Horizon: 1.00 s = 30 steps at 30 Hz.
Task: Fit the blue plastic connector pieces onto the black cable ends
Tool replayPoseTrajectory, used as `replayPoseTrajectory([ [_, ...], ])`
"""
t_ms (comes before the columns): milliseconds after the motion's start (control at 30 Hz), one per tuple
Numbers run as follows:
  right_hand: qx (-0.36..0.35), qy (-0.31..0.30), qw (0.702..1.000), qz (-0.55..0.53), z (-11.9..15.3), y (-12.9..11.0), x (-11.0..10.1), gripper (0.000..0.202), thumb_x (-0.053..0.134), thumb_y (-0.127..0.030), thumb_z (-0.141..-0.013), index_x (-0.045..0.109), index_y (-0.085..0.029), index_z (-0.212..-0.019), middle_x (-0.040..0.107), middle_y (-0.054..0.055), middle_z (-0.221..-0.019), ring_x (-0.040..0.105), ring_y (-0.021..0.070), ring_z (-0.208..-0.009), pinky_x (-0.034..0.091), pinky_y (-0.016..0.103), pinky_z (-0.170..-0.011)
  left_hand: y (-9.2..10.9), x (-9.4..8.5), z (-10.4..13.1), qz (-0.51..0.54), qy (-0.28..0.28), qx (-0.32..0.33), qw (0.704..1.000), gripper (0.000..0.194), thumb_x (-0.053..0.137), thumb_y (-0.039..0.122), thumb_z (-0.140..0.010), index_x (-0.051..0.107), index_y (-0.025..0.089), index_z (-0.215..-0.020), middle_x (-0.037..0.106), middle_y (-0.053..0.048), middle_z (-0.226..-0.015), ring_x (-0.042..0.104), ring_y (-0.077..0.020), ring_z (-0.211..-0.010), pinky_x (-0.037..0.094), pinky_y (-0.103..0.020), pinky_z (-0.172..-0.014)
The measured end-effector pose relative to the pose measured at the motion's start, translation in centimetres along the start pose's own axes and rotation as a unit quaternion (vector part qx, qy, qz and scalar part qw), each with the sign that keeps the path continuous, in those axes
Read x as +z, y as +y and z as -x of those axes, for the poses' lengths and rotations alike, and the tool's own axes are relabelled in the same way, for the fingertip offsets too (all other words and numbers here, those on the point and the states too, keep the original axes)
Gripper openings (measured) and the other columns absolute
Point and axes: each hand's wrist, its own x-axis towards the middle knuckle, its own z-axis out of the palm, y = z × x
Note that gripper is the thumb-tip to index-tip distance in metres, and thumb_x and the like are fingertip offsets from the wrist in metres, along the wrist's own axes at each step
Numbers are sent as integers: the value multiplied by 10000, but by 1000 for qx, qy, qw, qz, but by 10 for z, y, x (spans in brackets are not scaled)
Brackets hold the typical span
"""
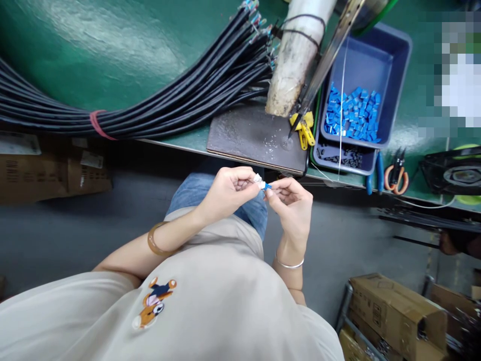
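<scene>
Just in front of one dark board (244,133), the left hand (233,189), white material (257,178) at its fingertips, and right hand (293,203) jointly pinch one small blue piece (268,186), two trays (403,75) standing rightward.

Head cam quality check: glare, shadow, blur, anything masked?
Head view: pale glare streaks the glossy green flat tabletop at upper left; head view: deep shadow below its front edge; head view: a coarse pixel mosaic masks part of the upper right; head view: the small white piece and small blue piece at the fingertips are too tiny to read in detail.
</scene>
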Motion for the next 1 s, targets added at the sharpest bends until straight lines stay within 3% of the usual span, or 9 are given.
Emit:
replayPoseTrajectory([
  [167,0,0,1000,-3,1,-1,-1,66,740,-231,-760,694,-203,-797,692,-30,-730,669,86,-640,560,203,-637,3,0,0,28,-12,-31,999,185,636,209,-790,598,115,-635,510,29,-595,415,-40,-526,341,-176,-494],
  [300,15,-20,999,-41,0,-1,-3,82,743,-250,-765,698,-203,-814,710,-24,-724,695,109,-628,581,225,-624,7,0,-2,50,-27,-65,996,229,631,223,-803,581,122,-604,439,60,-496,341,-25,-448,281,-176,-440],
  [600,-3,12,1000,-11,-4,-6,-3,63,724,-264,-781,699,-206,-789,686,-36,-697,636,82,-579,522,207,-568,9,3,-7,56,-27,-62,996,235,670,261,-785,587,123,-614,431,63,-488,342,-27,-439,277,-178,-419],
  [667,-25,51,998,28,-7,-10,-5,86,703,-281,-798,692,-202,-764,652,-45,-655,566,65,-520,452,200,-510,9,6,-10,51,-26,-47,997,207,674,274,-787,608,121,-664,448,57,-525,351,-29,-449,281,-179,-416],
  [733,-56,128,986,96,-14,-13,-9,113,670,-289,-818,686,-195,-759,611,-49,-626,484,55,-488,382,212,-491,6,8,-14,41,-19,-28,999,182,665,293,-806,639,120,-754,479,46,-575,365,-32,-466,288,-182,-423],
  [833,-95,233,940,228,-29,-14,-16,119,635,-269,-827,680,-187,-754,537,-60,-580,378,53,-473,339,234,-520,3,3,-18,-25,32,29,999,155,659,287,-830,661,132,-828,526,25,-640,427,-51,-523,339,-196,-477],
  [1000,-117,252,889,364,-45,-11,-19,151,609,-289,-853,696,-194,-774,577,-42,-578,415,69,-468,385,250,-567,13,-22,-24,-209,144,188,949,38,661,189,-835,697,180,-846,566,3,-724,477,-91,-618,380,-243,-566],
])
